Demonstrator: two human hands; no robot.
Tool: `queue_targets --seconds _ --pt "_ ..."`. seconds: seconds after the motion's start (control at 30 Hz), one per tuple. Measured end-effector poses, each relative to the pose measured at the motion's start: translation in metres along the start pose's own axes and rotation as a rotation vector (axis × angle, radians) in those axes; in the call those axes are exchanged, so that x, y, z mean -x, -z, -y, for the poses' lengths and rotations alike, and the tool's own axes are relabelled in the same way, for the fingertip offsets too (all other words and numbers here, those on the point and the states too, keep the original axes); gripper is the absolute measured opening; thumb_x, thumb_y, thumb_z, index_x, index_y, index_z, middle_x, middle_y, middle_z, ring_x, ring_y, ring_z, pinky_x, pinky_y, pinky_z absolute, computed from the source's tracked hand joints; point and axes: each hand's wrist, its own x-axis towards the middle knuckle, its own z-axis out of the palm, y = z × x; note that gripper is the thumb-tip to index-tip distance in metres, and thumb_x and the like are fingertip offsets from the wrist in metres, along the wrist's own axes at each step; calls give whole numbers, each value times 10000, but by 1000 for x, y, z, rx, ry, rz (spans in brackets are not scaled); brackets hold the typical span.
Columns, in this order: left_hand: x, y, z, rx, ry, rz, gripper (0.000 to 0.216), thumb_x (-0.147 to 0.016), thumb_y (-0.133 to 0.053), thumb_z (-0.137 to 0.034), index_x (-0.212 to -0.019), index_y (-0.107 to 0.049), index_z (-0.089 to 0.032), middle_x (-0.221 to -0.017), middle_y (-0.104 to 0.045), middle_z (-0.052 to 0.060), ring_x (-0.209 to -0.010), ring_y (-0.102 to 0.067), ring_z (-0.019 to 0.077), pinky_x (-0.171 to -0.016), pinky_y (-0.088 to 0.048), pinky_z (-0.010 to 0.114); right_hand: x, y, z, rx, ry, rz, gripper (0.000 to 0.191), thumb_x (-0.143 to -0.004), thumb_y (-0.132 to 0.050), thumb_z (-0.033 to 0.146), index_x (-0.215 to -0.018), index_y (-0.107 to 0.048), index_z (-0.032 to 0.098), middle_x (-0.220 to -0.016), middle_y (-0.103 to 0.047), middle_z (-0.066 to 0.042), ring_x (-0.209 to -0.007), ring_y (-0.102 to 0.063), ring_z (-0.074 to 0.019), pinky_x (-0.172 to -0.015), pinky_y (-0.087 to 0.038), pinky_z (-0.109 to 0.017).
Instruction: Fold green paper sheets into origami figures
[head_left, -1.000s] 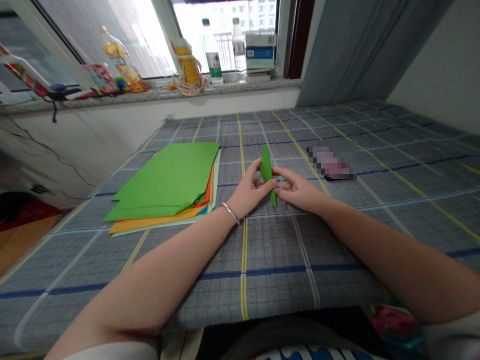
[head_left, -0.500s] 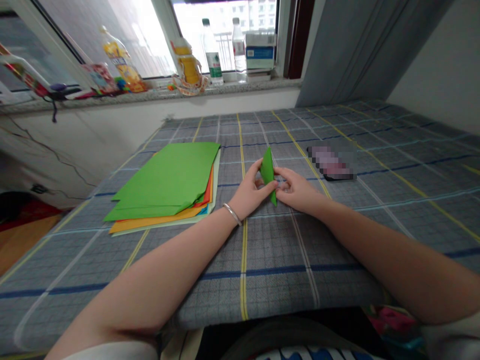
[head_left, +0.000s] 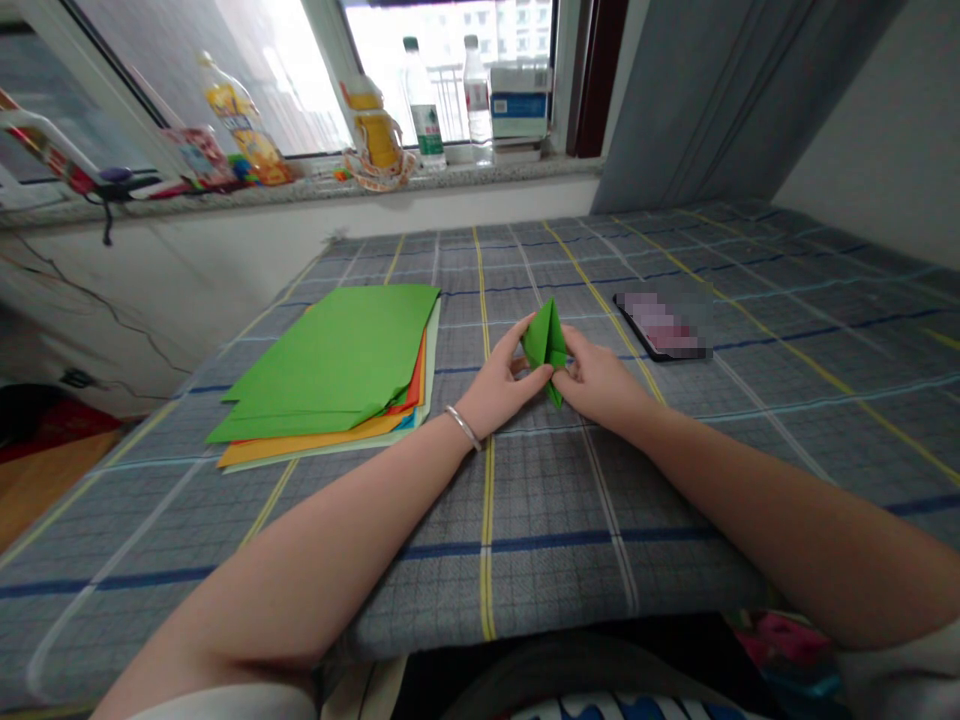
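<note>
Since the folded green paper [head_left: 545, 345] needs support from both sides, the left hand [head_left: 493, 378] and right hand [head_left: 600, 385] pinch it between their fingertips.

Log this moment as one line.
left hand: holds pointed folded green paper | right hand: holds same paper | nearby: stacked multicoloured paper sheets

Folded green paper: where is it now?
Head view: the folded green paper is held between the left hand and right hand, right of the paper stack.
</note>
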Motion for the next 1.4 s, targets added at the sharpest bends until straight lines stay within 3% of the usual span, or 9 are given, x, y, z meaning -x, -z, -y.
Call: queue_targets --seconds 0.23,0.4,0.47,0.6,0.77,1.0,1.1,1.23,1.4 --pt "3 5 1 24 57 165 771 -805 -543 -219 -1504 -223 -266 -1535 -333 106 -1169 -574 273 -1019 -467 501 -5 5 -8 116 0 -13 270 -914 -415 265 -1051 -637 194 -886 -709 -81 -792 -636 -223 -646 -411 -294" --pt "2 12 5 -208 -43 134 683 -836 -417 -185 -1500 -264 -236 -1572 -277 68 -1439 -268 275 -1197 -208 495 -6 9 -12 106 -41 11 250 -930 -422 298 -932 -657 212 -704 -678 -29 -646 -613 -188 -592 -386 -283" --pt "1 14 5 -303 -102 155 656 -844 -393 -186 -1490 -282 -204 -1559 -303 83 -1449 -244 259 -1215 -152 483 -6 10 -12 74 -30 10 249 -933 -433 304 -929 -665 213 -673 -672 -15 -623 -613 -179 -594 -392 -282" --pt "0 16 4 -446 -184 143 623 -817 -376 -131 -1437 -349 -180 -1491 -398 109 -1398 -337 239 -1196 -214 486 -7 9 -16 -21 -22 30 261 -931 -463 316 -1017 -695 232 -715 -697 1 -576 -619 -151 -603 -427 -282" --pt "-1 18 8 -567 -168 70 628 -725 -415 -39 -1334 -456 -190 -1434 -444 110 -1363 -383 228 -1131 -349 447 -10 6 -28 -103 -50 74 323 -922 -483 301 -1172 -681 251 -742 -706 9 -507 -591 -124 -585 -456 -278" --pt "-6 14 7 -798 -29 -44 396 -884 -495 -240 -1267 -520 -141 -1196 -614 134 -1087 -581 254 -968 -466 451 -15 -1 -29 -111 18 94 326 -913 -476 265 -1155 -685 202 -811 -722 -22 -638 -620 -149 -621 -447 -269" --pt "-7 12 5 -889 22 17 347 -904 -496 -296 -1208 -569 -145 -1096 -664 115 -1021 -610 263 -944 -463 465 -17 -6 -28 -71 -27 64 312 -891 -497 239 -1129 -694 194 -912 -739 -52 -747 -651 -186 -647 -457 -286" --pt "-7 11 5 -960 18 49 341 -904 -452 -223 -1213 -580 -156 -1115 -677 108 -1032 -619 269 -960 -446 473 -20 -11 -32 -11 -34 28 306 -857 -521 186 -1099 -708 197 -1039 -737 -75 -911 -666 -226 -775 -487 -335" --pt "-9 22 6 -938 -6 143 425 -863 -429 -147 -1261 -578 -148 -1175 -677 104 -1074 -617 260 -982 -445 451 -21 -7 -40 -82 10 72 346 -872 -498 158 -1140 -705 233 -1127 -726 -43 -1037 -655 -203 -915 -484 -361"
